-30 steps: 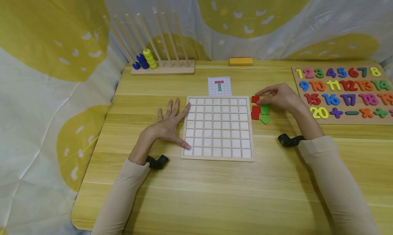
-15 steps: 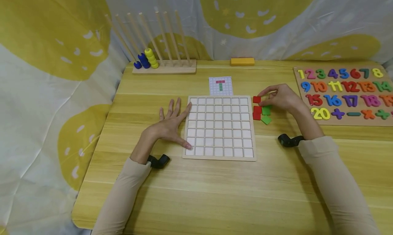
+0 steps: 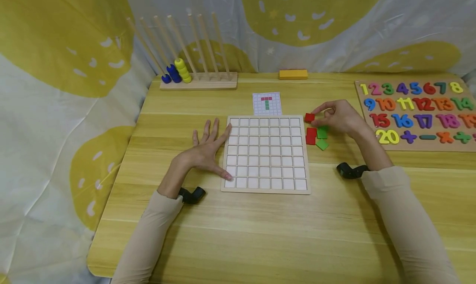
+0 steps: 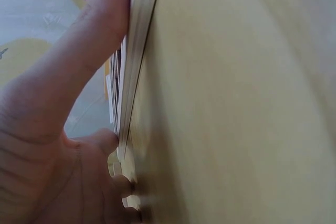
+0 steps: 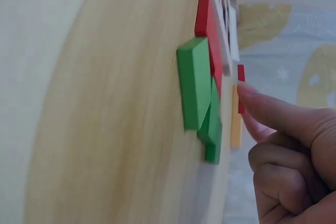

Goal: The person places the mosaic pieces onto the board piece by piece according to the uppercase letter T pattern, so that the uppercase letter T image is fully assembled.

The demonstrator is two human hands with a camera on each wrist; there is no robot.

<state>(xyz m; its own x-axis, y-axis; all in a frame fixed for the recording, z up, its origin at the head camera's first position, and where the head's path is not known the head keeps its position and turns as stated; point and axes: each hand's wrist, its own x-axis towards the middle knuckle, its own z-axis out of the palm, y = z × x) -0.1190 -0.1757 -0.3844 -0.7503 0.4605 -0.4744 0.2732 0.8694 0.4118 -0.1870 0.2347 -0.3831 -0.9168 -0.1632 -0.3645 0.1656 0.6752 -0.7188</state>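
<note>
Right hand — thumb and finger pinched on one red tile, squarish, no clear long axis; it sat at that hand's nine o'clock, the nearer hand. Grid board: lay at the tile's eight o'clock. Left hand — fingers spread, touching the board's nine-o'clock side. Green tiles: tile's five o'clock.

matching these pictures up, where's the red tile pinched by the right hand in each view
Head: red tile just right of the grid board's upper-right corner.
Left wrist: not in it.
Right wrist: red tile right of centre, edge-on at the fingers.
Shared landmark: grid board, edge-on in both wrist views.
</note>
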